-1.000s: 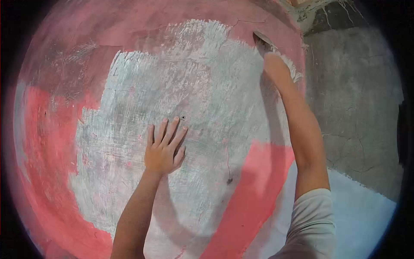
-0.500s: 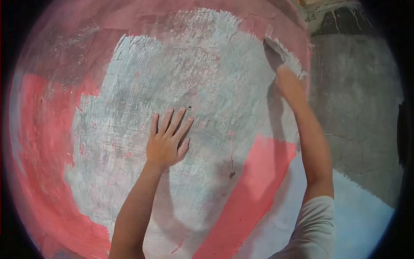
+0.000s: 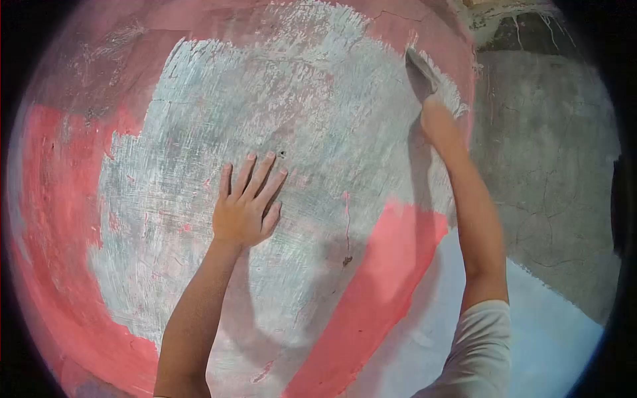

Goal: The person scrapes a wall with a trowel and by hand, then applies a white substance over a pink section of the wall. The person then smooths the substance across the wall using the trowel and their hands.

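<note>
My left hand [image 3: 240, 207] lies flat on the scraped wall [image 3: 199, 139], fingers spread, just left of a small dark hole [image 3: 282, 154]. High on the right, my right hand [image 3: 438, 121] is closed around a scraper, its handle mostly hidden in the fist. The scraper's blade [image 3: 419, 71] lies against the wall near the edge between the whitish scraped patch and the dull pink paint [image 3: 438, 30]. Whether the blade edge digs into the paint cannot be made out.
Bright red-pink paint [image 3: 56, 232] borders the patch on the left. A red-pink diagonal band [image 3: 358, 312] and a pale blue area [image 3: 544, 331] are below right. Bare grey wall [image 3: 544, 146] stands at the right. A thin crack ends in a dark chip [image 3: 347, 261].
The view has shifted slightly, so the wall and both hands sit a little higher and further left. My left hand stays on the same spot. The scraper remains near the same pink edge.
</note>
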Demonstrator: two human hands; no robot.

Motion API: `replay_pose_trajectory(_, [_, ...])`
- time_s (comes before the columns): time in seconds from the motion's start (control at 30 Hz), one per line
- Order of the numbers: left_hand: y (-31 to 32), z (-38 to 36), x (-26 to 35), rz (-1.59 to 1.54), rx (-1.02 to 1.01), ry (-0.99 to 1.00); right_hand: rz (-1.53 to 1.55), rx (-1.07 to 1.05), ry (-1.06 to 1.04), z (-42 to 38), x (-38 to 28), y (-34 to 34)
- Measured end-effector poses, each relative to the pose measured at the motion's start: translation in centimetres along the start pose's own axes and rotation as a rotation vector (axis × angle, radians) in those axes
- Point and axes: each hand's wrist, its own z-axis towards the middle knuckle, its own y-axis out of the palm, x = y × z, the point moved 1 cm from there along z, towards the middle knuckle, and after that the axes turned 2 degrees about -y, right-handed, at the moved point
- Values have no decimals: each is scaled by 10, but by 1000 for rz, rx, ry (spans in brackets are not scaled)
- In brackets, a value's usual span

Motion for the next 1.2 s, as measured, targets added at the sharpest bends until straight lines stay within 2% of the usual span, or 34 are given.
replay_pose_trajectory(0.1, [-1,1,1,4,-1,-9,-123,40,-208,77,43,8])
replay_pose_trajectory(0.2, [-2,1,-1,24,-2,1,-116,-75,-116,68,16,-16])
replay_pose_trajectory(0.3, [-3,1,-1,2,-10,-5,-55,-6,-54,4,9,-1])
replay_pose_trajectory(0.4, [1,1,-2,12,6,0,-15,-21,58,-15,-6,-10])
replay_pose_trajectory(0.47, [-1,1,-2,13,-15,-7,-128,-55,-102,48,36,7])
replay_pose_trajectory(0.53, [-1,2,1,7,-19,-16,-159,7,-194,79,35,-16])
replay_pose_trajectory(0.6, [-1,1,-1,33,-23,-13,-141,-12,-160,80,37,-8])
replay_pose_trajectory(0.63, [1,2,-1,35,-15,-14,-139,-21,-142,78,31,-13])
replay_pose_trajectory(0.67, [2,1,-2,33,-10,-12,-193,-18,-209,53,30,-16])
replay_pose_trajectory(0.77, [2,-1,-2,24,-7,-11,-138,35,-124,-4,9,-21])
replay_pose_trajectory(0.87, [0,0,-1,27,-17,-12,-252,-212,-142,60,39,-27])
replay_pose_trajectory(0.93, [0,0,0,22,-18,-10,-188,-155,-138,84,32,-58])
replay_pose_trajectory(1.0, [0,0,-1,32,-19,-13,-160,-96,-221,101,64,-32])
replay_pose_trajectory(1.07, [1,1,-2,35,-17,-14,-273,-181,-190,69,45,-48])
replay_pose_trajectory(1.1, [1,0,-2,35,-19,-12,-205,-175,-130,34,32,-51])
replay_pose_trajectory(1.13, [-1,0,-1,29,-25,-16,-137,-164,-74,16,25,-49])
replay_pose_trajectory(1.2, [0,2,-3,29,-4,-14,-162,-60,-127,16,27,-37])
